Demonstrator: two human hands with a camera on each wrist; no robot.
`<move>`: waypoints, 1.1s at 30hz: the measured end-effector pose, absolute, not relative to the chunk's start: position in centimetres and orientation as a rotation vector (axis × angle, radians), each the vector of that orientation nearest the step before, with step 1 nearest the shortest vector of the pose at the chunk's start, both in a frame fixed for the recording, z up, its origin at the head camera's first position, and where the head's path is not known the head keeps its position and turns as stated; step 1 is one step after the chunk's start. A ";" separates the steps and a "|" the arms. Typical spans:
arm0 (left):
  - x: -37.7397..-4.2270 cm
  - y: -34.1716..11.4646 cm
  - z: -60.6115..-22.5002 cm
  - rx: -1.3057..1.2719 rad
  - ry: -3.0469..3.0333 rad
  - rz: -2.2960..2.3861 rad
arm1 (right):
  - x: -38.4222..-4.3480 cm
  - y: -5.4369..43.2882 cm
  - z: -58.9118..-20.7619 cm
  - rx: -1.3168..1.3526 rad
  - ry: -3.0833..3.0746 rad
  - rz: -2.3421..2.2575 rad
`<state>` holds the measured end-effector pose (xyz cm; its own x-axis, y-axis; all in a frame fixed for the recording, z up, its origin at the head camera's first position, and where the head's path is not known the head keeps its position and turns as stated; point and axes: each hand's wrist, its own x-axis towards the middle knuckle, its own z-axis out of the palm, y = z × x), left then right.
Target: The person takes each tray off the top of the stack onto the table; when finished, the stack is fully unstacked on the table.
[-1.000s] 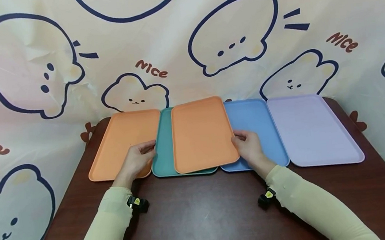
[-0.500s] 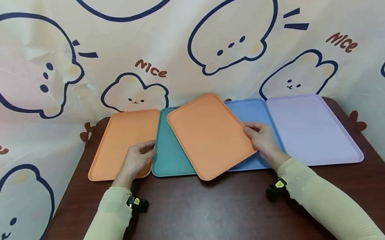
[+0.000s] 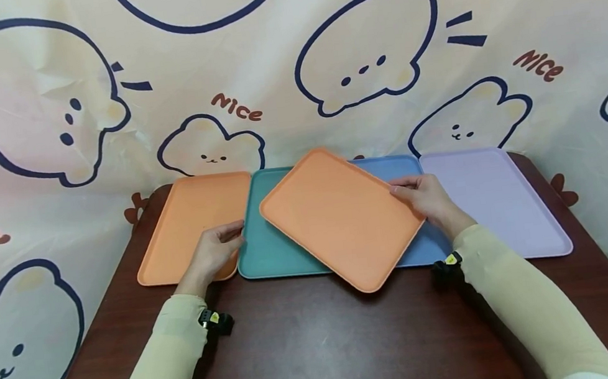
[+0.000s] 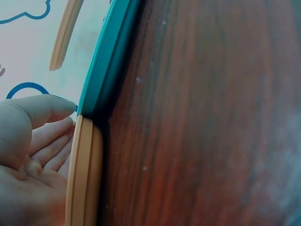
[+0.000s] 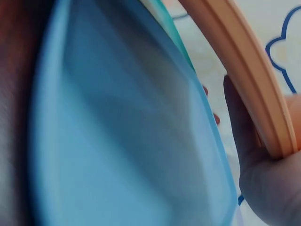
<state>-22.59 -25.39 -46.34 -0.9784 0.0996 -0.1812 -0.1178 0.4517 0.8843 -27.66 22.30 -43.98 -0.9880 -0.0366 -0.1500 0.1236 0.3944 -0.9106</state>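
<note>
My right hand pinches the right-hand edge of an orange tray, thumb on top and fingers beneath. This tray is turned diagonally and raised over a teal tray and a blue tray, covering parts of both. In the right wrist view a gap shows between the held tray's rim and the blue tray below. My left hand lies over a second orange tray, fingers loose and holding nothing. Its fingertips are right by the seam between that tray and the teal one.
A lavender tray ends the row on the right. The trays lie side by side along the far part of a dark brown wooden table. Behind the table hangs a cream cloth with cartoon outlines.
My right hand has moved right and slightly away, turning the held orange tray counterclockwise from nearly straight to diagonal. More of the teal tray now shows at its lower left. My left hand stays put.
</note>
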 end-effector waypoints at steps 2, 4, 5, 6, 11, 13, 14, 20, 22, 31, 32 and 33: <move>-22.6 -25.4 -46.4 -0.018 2.493 1.547 | -28.2 22.7 -44.0 0.033 2.498 -1.624; -22.6 -25.4 -46.4 -0.018 2.495 1.542 | -28.7 23.0 -43.9 -0.008 2.489 -1.606; -22.6 -25.4 -46.4 -0.017 2.496 1.542 | -28.9 23.1 -43.9 -0.025 2.480 -1.602; -22.6 -25.4 -46.4 -0.017 2.495 1.541 | -29.1 23.2 -43.8 -0.047 2.479 -1.587; -22.7 -25.5 -46.4 -0.014 2.491 1.544 | -29.7 23.2 -43.1 -0.161 2.488 -1.512; -22.7 -25.6 -46.4 -0.013 2.487 1.546 | -29.8 23.1 -42.9 -0.214 2.491 -1.475; -22.7 -25.6 -46.4 -0.012 2.486 1.549 | -29.8 23.0 -42.7 -0.238 2.485 -1.459; -22.8 -25.7 -46.5 -0.004 2.496 1.545 | -29.9 22.6 -42.2 -0.339 2.382 -1.423; -22.7 -25.7 -46.5 -0.005 2.498 1.542 | -29.9 22.5 -42.2 -0.359 2.361 -1.418; -22.8 -25.7 -46.5 -0.003 2.485 1.547 | -29.5 21.8 -43.0 -0.522 2.277 -1.386; -22.8 -25.7 -46.5 -0.004 2.484 1.548 | -29.3 21.7 -43.1 -0.531 2.276 -1.375; -22.8 -25.7 -46.5 -0.006 2.483 1.549 | -29.2 21.6 -43.3 -0.538 2.273 -1.367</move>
